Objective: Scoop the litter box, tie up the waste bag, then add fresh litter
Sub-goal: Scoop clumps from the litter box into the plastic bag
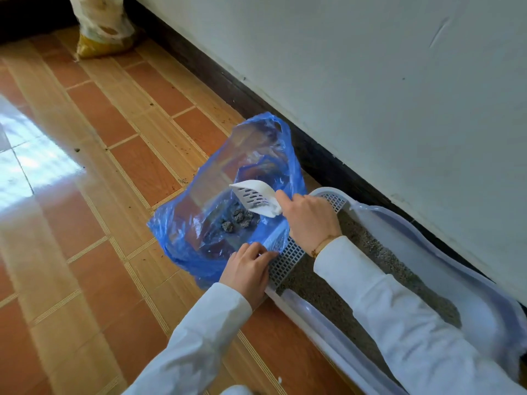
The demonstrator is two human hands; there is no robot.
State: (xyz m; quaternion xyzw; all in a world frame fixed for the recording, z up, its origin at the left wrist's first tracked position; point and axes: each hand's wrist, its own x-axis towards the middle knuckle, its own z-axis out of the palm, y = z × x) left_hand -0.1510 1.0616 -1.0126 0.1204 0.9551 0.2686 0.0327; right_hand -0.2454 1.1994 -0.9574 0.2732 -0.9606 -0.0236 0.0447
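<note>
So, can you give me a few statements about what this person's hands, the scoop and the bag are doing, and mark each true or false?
1. The right hand holds the white scoop over the blue bag. True.
2. The blue bag is tied shut. False: its mouth is open, and the left hand holds its edge.
3. Dark clumps lie inside the bag. True.
4. The litter box stands in the middle of the room. False: it sits along the wall.
5. The scoop is solid. False: it is slotted.
</note>
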